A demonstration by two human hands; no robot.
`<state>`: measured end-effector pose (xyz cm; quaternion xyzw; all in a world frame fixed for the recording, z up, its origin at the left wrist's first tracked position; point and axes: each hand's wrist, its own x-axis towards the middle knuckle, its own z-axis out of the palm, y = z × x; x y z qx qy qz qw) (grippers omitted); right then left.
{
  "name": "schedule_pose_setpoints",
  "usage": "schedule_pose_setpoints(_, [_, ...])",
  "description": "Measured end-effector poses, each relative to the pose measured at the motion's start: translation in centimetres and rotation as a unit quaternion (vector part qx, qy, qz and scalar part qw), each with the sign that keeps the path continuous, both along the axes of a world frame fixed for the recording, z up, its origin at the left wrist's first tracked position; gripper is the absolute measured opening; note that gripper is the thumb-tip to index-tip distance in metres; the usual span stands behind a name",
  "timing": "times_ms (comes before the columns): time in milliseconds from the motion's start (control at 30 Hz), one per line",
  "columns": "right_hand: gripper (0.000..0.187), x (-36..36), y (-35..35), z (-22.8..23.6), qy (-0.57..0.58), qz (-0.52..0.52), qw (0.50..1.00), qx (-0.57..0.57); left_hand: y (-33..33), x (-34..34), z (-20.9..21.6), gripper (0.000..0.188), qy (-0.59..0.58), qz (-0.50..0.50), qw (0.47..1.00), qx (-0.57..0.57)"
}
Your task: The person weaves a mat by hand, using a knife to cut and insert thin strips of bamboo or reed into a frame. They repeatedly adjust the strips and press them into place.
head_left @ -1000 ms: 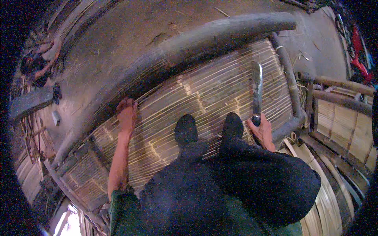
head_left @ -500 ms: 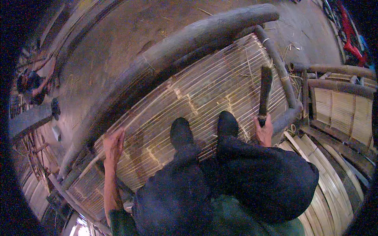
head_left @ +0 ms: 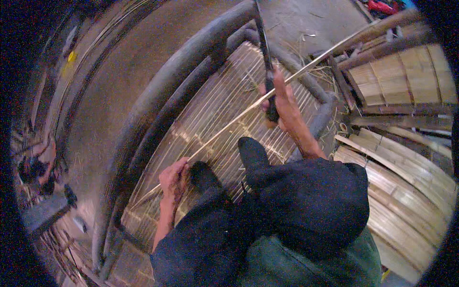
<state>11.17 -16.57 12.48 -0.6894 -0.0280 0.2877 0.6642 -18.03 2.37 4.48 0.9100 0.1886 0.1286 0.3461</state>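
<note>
A long, thin pale bamboo strip point(head_left: 227, 125) runs slantwise across my lap from lower left to upper right. Lower on it, my left hand point(head_left: 173, 178) is closed around the strip. My right hand point(head_left: 287, 106) grips the dark handle of a long knife point(head_left: 264, 40), blade pointing away from me. The strip crosses the knife handle at that hand; whether the fingers also pinch it is hard to tell. Beneath both hands lies a slatted bamboo platform point(head_left: 203, 119), with my dark-clad feet point(head_left: 253, 153) on it.
Thick round poles point(head_left: 158, 91) curve along the platform's far left side. At right stand a framed bamboo panel point(head_left: 397, 76) and several wide split bamboo slats point(head_left: 401, 177). A grey block point(head_left: 48, 210) and possibly another person point(head_left: 36, 167) are at far left.
My right hand has moved up and left with the knife. My left hand has shifted right. A bamboo strip now stretches plainly between them, and the view has turned.
</note>
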Motion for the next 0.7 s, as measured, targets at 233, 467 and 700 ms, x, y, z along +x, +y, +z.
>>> schedule_pose_setpoints(233, [0.044, 4.4, -0.6, 1.9, -0.015, -0.009, 1.0, 0.014, 0.5, 8.0, 5.3, 0.044, 0.145, -0.184, 0.864, -0.446])
schedule_pose_setpoints(467, [0.042, 4.5, 0.1, 2.2, 0.028, -0.024, 0.997, 0.069, -1.3, 12.3, 7.8, 0.041, 0.173, -0.167, 0.716, -0.655])
schedule_pose_setpoints(700, [0.036, 4.8, -8.2, -3.1, -0.374, -0.115, 0.9, -0.192, -1.1, 14.9, 8.8, 0.032, 0.043, -0.084, 0.776, -0.623])
